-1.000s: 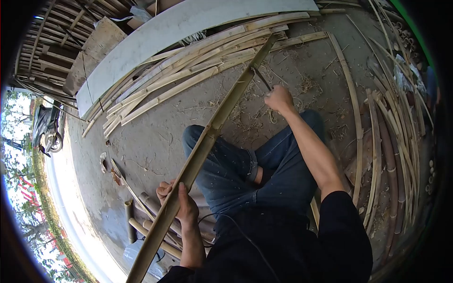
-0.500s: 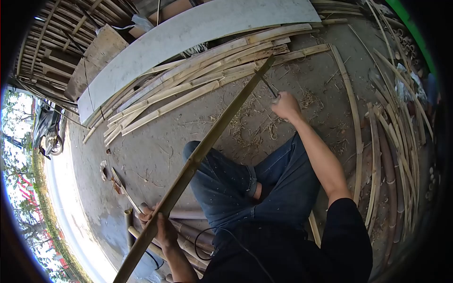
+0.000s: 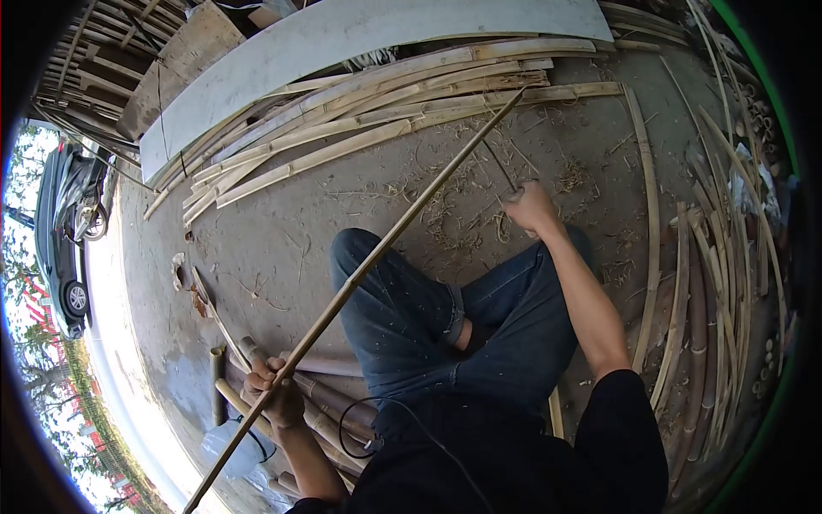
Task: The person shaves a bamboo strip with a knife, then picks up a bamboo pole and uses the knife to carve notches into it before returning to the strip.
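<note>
My left hand (image 3: 276,396) is closed around a long bamboo strip (image 3: 364,267), which slants across my lap from lower left to upper right. The strip shows its narrow edge, and its far end lies over the split bamboo on the ground. In my closed right hand (image 3: 531,208) is a thin dark tool (image 3: 499,165), its kind not clear, pointing up toward the strip's underside near the far end. Beside my left hand lies a long narrow tool (image 3: 218,315) on the ground, its handle end close to my fingers.
Split bamboo lengths (image 3: 342,141) lie ahead, beside a pale curved panel (image 3: 377,38). More bamboo strips (image 3: 719,283) are heaped on the right, with shavings (image 3: 462,214) on the floor between. Bamboo poles (image 3: 338,415) and a clear container (image 3: 235,447) sit at my left. A car (image 3: 64,231) stands outside.
The bamboo strip has turned in my left hand from its broad face to its narrow edge. My right hand has moved slightly right and down with the tool. A car has come into view outside.
</note>
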Action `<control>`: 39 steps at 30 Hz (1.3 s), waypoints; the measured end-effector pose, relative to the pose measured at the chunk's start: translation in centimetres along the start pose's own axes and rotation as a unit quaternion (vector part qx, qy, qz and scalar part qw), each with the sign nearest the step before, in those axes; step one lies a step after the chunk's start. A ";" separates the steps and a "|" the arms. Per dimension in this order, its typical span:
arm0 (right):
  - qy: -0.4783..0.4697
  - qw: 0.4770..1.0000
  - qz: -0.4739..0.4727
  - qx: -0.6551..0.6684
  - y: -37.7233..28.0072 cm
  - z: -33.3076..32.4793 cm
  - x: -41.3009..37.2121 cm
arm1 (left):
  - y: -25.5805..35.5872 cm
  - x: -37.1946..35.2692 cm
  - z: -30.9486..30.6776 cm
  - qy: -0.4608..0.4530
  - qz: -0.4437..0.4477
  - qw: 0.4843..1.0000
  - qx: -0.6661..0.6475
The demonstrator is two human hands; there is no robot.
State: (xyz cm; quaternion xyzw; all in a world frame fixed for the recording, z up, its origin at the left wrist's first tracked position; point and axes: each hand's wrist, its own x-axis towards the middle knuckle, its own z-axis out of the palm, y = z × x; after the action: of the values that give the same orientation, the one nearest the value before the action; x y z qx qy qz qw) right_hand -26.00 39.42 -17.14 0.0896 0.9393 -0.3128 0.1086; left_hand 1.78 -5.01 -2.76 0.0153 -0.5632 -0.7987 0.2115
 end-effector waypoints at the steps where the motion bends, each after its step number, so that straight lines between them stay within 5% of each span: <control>1: -0.008 0.996 -0.056 0.066 -2.1 -0.8 -3.0 | -0.4 0.1 0.1 0.002 -0.005 1.000 -0.002; 5: -0.044 0.962 -0.205 0.174 -11.2 -1.6 -11.8 | -0.4 1.0 0.0 0.035 -0.031 0.999 -0.001; 9: -0.048 0.961 -0.232 0.142 -11.8 2.0 -9.6 | 2.0 2.0 -0.9 0.124 -0.049 0.989 0.068; 12: -0.129 0.982 -0.132 0.051 -10.8 2.2 -4.8 | 3.3 1.9 -2.2 0.142 -0.038 0.984 0.100; 16: -0.123 0.992 0.013 -0.033 -4.9 2.3 4.4 | 3.1 0.9 -4.3 0.125 -0.042 0.980 0.152; 20: -0.142 0.980 -0.019 -0.141 -1.9 1.2 10.5 | 1.8 0.7 -5.1 0.205 -0.081 0.966 0.133; 22: -0.193 0.960 0.043 -0.197 -4.9 -0.7 10.4 | 0.5 0.6 -6.9 0.228 -0.071 0.962 0.136; 24: -0.125 0.966 0.074 -0.213 -5.4 -1.7 9.6 | 0.6 0.8 -6.0 0.225 -0.066 0.964 0.123; 27: -0.052 0.952 0.239 -0.182 4.8 -1.2 15.2 | 2.6 0.1 -5.9 0.156 -0.023 0.981 0.113; 28: -0.028 0.936 0.232 -0.265 8.9 -1.6 15.6 | 3.8 -0.4 -5.6 0.149 -0.009 0.983 0.108; 32: -0.034 0.962 0.153 -0.226 10.2 -4.1 12.8 | 6.1 -1.7 -9.2 0.132 -0.008 0.983 0.128; 35: 0.014 0.999 0.015 -0.034 2.1 -4.3 5.5 | 5.7 -0.6 -9.1 0.150 -0.026 0.981 0.117; 39: -0.063 0.993 -0.100 -0.013 -5.6 -0.5 -0.8 | 5.1 0.3 -10.6 0.141 -0.019 0.977 0.162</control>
State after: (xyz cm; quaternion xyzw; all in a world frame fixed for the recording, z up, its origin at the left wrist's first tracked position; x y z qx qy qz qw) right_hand -26.66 35.23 -13.31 -0.0256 0.9388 -0.3149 0.1371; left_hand 5.91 -16.01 -1.95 0.1724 -0.6493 -0.6907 0.2676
